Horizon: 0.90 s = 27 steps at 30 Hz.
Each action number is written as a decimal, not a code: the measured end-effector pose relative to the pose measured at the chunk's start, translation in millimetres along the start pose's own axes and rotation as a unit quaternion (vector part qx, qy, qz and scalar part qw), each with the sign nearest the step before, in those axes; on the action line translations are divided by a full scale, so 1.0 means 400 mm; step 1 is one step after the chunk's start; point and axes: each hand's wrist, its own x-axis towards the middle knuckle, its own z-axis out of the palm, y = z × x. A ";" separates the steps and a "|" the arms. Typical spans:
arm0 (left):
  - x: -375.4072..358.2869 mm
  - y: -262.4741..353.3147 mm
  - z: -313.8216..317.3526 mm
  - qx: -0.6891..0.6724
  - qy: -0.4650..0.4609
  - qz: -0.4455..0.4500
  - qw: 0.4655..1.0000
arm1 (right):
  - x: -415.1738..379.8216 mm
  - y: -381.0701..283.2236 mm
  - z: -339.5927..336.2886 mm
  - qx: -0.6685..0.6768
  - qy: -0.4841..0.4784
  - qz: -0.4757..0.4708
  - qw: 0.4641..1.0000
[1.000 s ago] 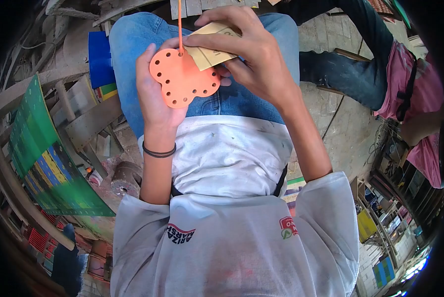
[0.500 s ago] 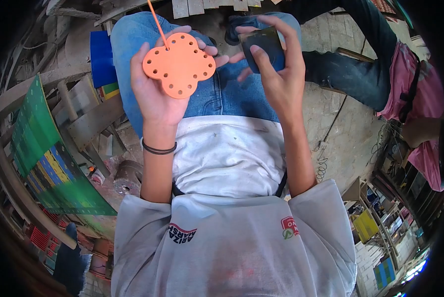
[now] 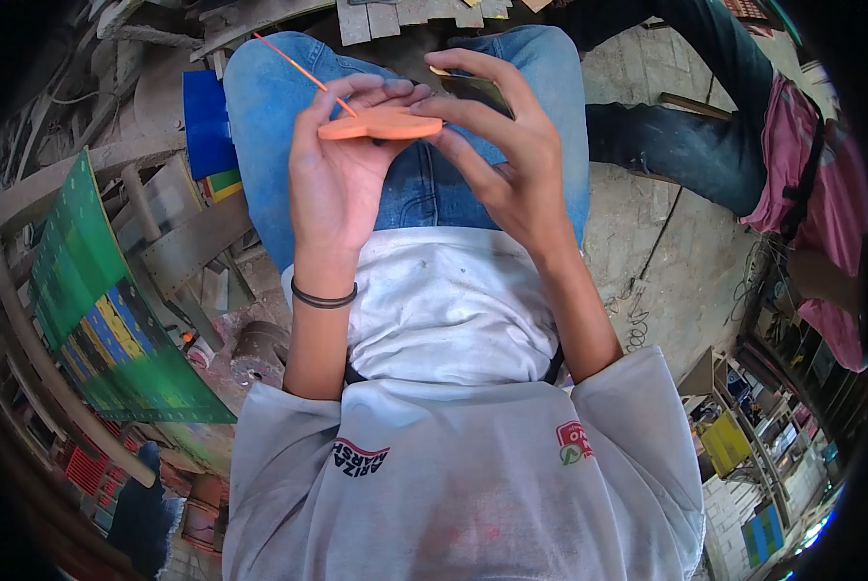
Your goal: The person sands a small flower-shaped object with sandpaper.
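Observation:
My left hand (image 3: 342,179) holds an orange lobed plate with holes (image 3: 380,124), now turned edge-on so only its rim shows. An orange lace (image 3: 293,63) runs up and left from the plate. My right hand (image 3: 497,155) touches the plate's right edge with its fingertips and keeps a dark piece of sandpaper (image 3: 472,89) pinched behind its fingers. Both hands hover over my blue-jeaned lap (image 3: 419,189). A black band circles my left wrist.
A green, blue and yellow perforated board (image 3: 105,310) leans at the left among wooden frames. A blue block (image 3: 204,121) lies by my left thigh. Another person in dark trousers and a pink garment (image 3: 802,165) sits at the right. Cluttered shelves fill the lower right.
The orange plate has tilted from face-on to edge-on. My right hand came back from the side to touch the plate's edge, and the sandpaper turned nearly out of sight.

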 end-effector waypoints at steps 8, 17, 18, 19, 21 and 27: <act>-0.008 -0.007 -0.011 -0.002 0.049 -0.005 0.999 | -0.012 0.003 0.001 0.236 0.056 0.281 0.929; -0.033 -0.014 -0.018 0.104 -0.012 0.098 0.990 | -0.035 0.037 0.033 0.376 0.076 0.416 0.825; -0.032 -0.012 -0.015 0.104 -0.011 0.098 0.990 | -0.034 0.040 0.034 0.375 0.076 0.417 0.824; -0.033 -0.010 -0.014 0.125 -0.010 0.110 0.986 | -0.034 0.044 0.034 0.300 0.079 0.349 0.884; -0.033 -0.009 -0.013 0.146 -0.010 0.121 0.982 | -0.031 0.043 0.026 0.219 0.081 0.277 0.932; -0.035 -0.008 -0.024 0.069 -0.011 0.085 0.994 | 0.000 0.040 -0.024 0.031 0.035 0.087 0.995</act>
